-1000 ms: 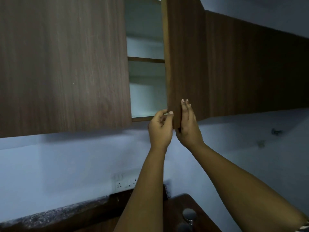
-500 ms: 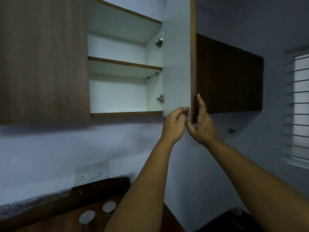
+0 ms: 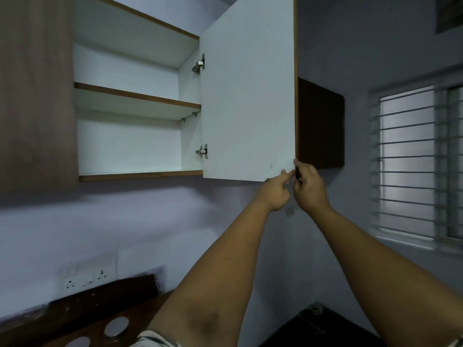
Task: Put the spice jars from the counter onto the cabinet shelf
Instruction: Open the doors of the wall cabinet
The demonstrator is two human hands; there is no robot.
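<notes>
both hands (image 3: pixel 292 189) pinching open cabinet door (image 3: pixel 248 96)

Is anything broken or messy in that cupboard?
Nothing stands out. The cabinet door hangs straight on both hinges, the middle shelf sits level, and no spill shows. Both hands are at the door's lower corner.

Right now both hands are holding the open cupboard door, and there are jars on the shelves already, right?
Not quite. The head view shows both hands, left and right, at the bottom corner of the open cupboard door, but the shelves are bare. The jars sit down on the counter.
</notes>
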